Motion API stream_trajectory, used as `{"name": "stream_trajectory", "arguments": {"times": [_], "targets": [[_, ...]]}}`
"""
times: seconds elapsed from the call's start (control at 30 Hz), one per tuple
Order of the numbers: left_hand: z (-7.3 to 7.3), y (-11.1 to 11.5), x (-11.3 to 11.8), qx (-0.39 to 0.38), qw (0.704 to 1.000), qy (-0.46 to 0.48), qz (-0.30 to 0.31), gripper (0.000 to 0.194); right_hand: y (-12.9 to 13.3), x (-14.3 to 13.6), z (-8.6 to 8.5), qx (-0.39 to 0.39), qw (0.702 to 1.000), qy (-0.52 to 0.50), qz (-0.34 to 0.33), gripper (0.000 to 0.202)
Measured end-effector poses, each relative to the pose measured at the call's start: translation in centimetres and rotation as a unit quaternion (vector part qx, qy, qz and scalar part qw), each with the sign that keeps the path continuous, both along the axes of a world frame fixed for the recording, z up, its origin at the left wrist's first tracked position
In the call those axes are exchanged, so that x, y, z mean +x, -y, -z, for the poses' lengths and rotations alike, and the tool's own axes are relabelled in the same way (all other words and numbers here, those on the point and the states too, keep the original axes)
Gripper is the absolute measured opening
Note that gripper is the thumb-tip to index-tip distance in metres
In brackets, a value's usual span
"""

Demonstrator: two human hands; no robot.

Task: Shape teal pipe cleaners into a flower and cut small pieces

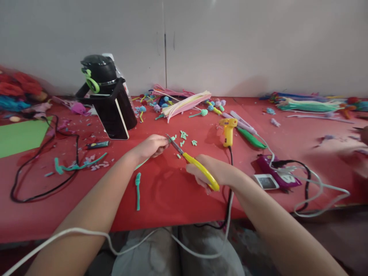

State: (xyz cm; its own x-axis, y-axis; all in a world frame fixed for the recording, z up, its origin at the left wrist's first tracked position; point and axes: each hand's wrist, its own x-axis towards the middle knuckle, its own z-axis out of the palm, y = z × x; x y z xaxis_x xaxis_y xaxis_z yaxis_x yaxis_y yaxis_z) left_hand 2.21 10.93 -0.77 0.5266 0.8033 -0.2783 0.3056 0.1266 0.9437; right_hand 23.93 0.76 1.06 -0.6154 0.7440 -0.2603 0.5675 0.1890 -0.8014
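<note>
My left hand [153, 146] is closed on a light green pipe cleaner [142, 164], whose tail sticks out below the fingers. Yellow-handled scissors [198, 165] are gripped in my right hand [207, 171], their blades pointing at the left fingertips. The tips meet the pipe cleaner's end there, though the fingers partly hide the contact. Several short green cut pieces [183, 135] lie scattered on the red table just beyond the blades. Below my left hand rests a teal pipe cleaner [138, 191] with a coiled top.
A yellow glue gun [228, 131] stands right of the cut pieces. Black bottle [100, 71] and phone-like black slab [111, 115] stand at left. Pipe cleaner bundles [188, 104] lie at the back. A purple power strip [276, 170] with cables sits right; a white cable [198, 255] crosses my lap.
</note>
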Motion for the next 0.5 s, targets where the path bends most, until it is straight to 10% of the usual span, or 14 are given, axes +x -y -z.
{"name": "stream_trajectory", "arguments": {"times": [0.5], "targets": [[0.3,-0.9,0.4,-0.007,1.000,0.008,0.026,0.028,-0.6,0.6,1.4,-0.081,0.995,-0.009,0.065,0.030]]}}
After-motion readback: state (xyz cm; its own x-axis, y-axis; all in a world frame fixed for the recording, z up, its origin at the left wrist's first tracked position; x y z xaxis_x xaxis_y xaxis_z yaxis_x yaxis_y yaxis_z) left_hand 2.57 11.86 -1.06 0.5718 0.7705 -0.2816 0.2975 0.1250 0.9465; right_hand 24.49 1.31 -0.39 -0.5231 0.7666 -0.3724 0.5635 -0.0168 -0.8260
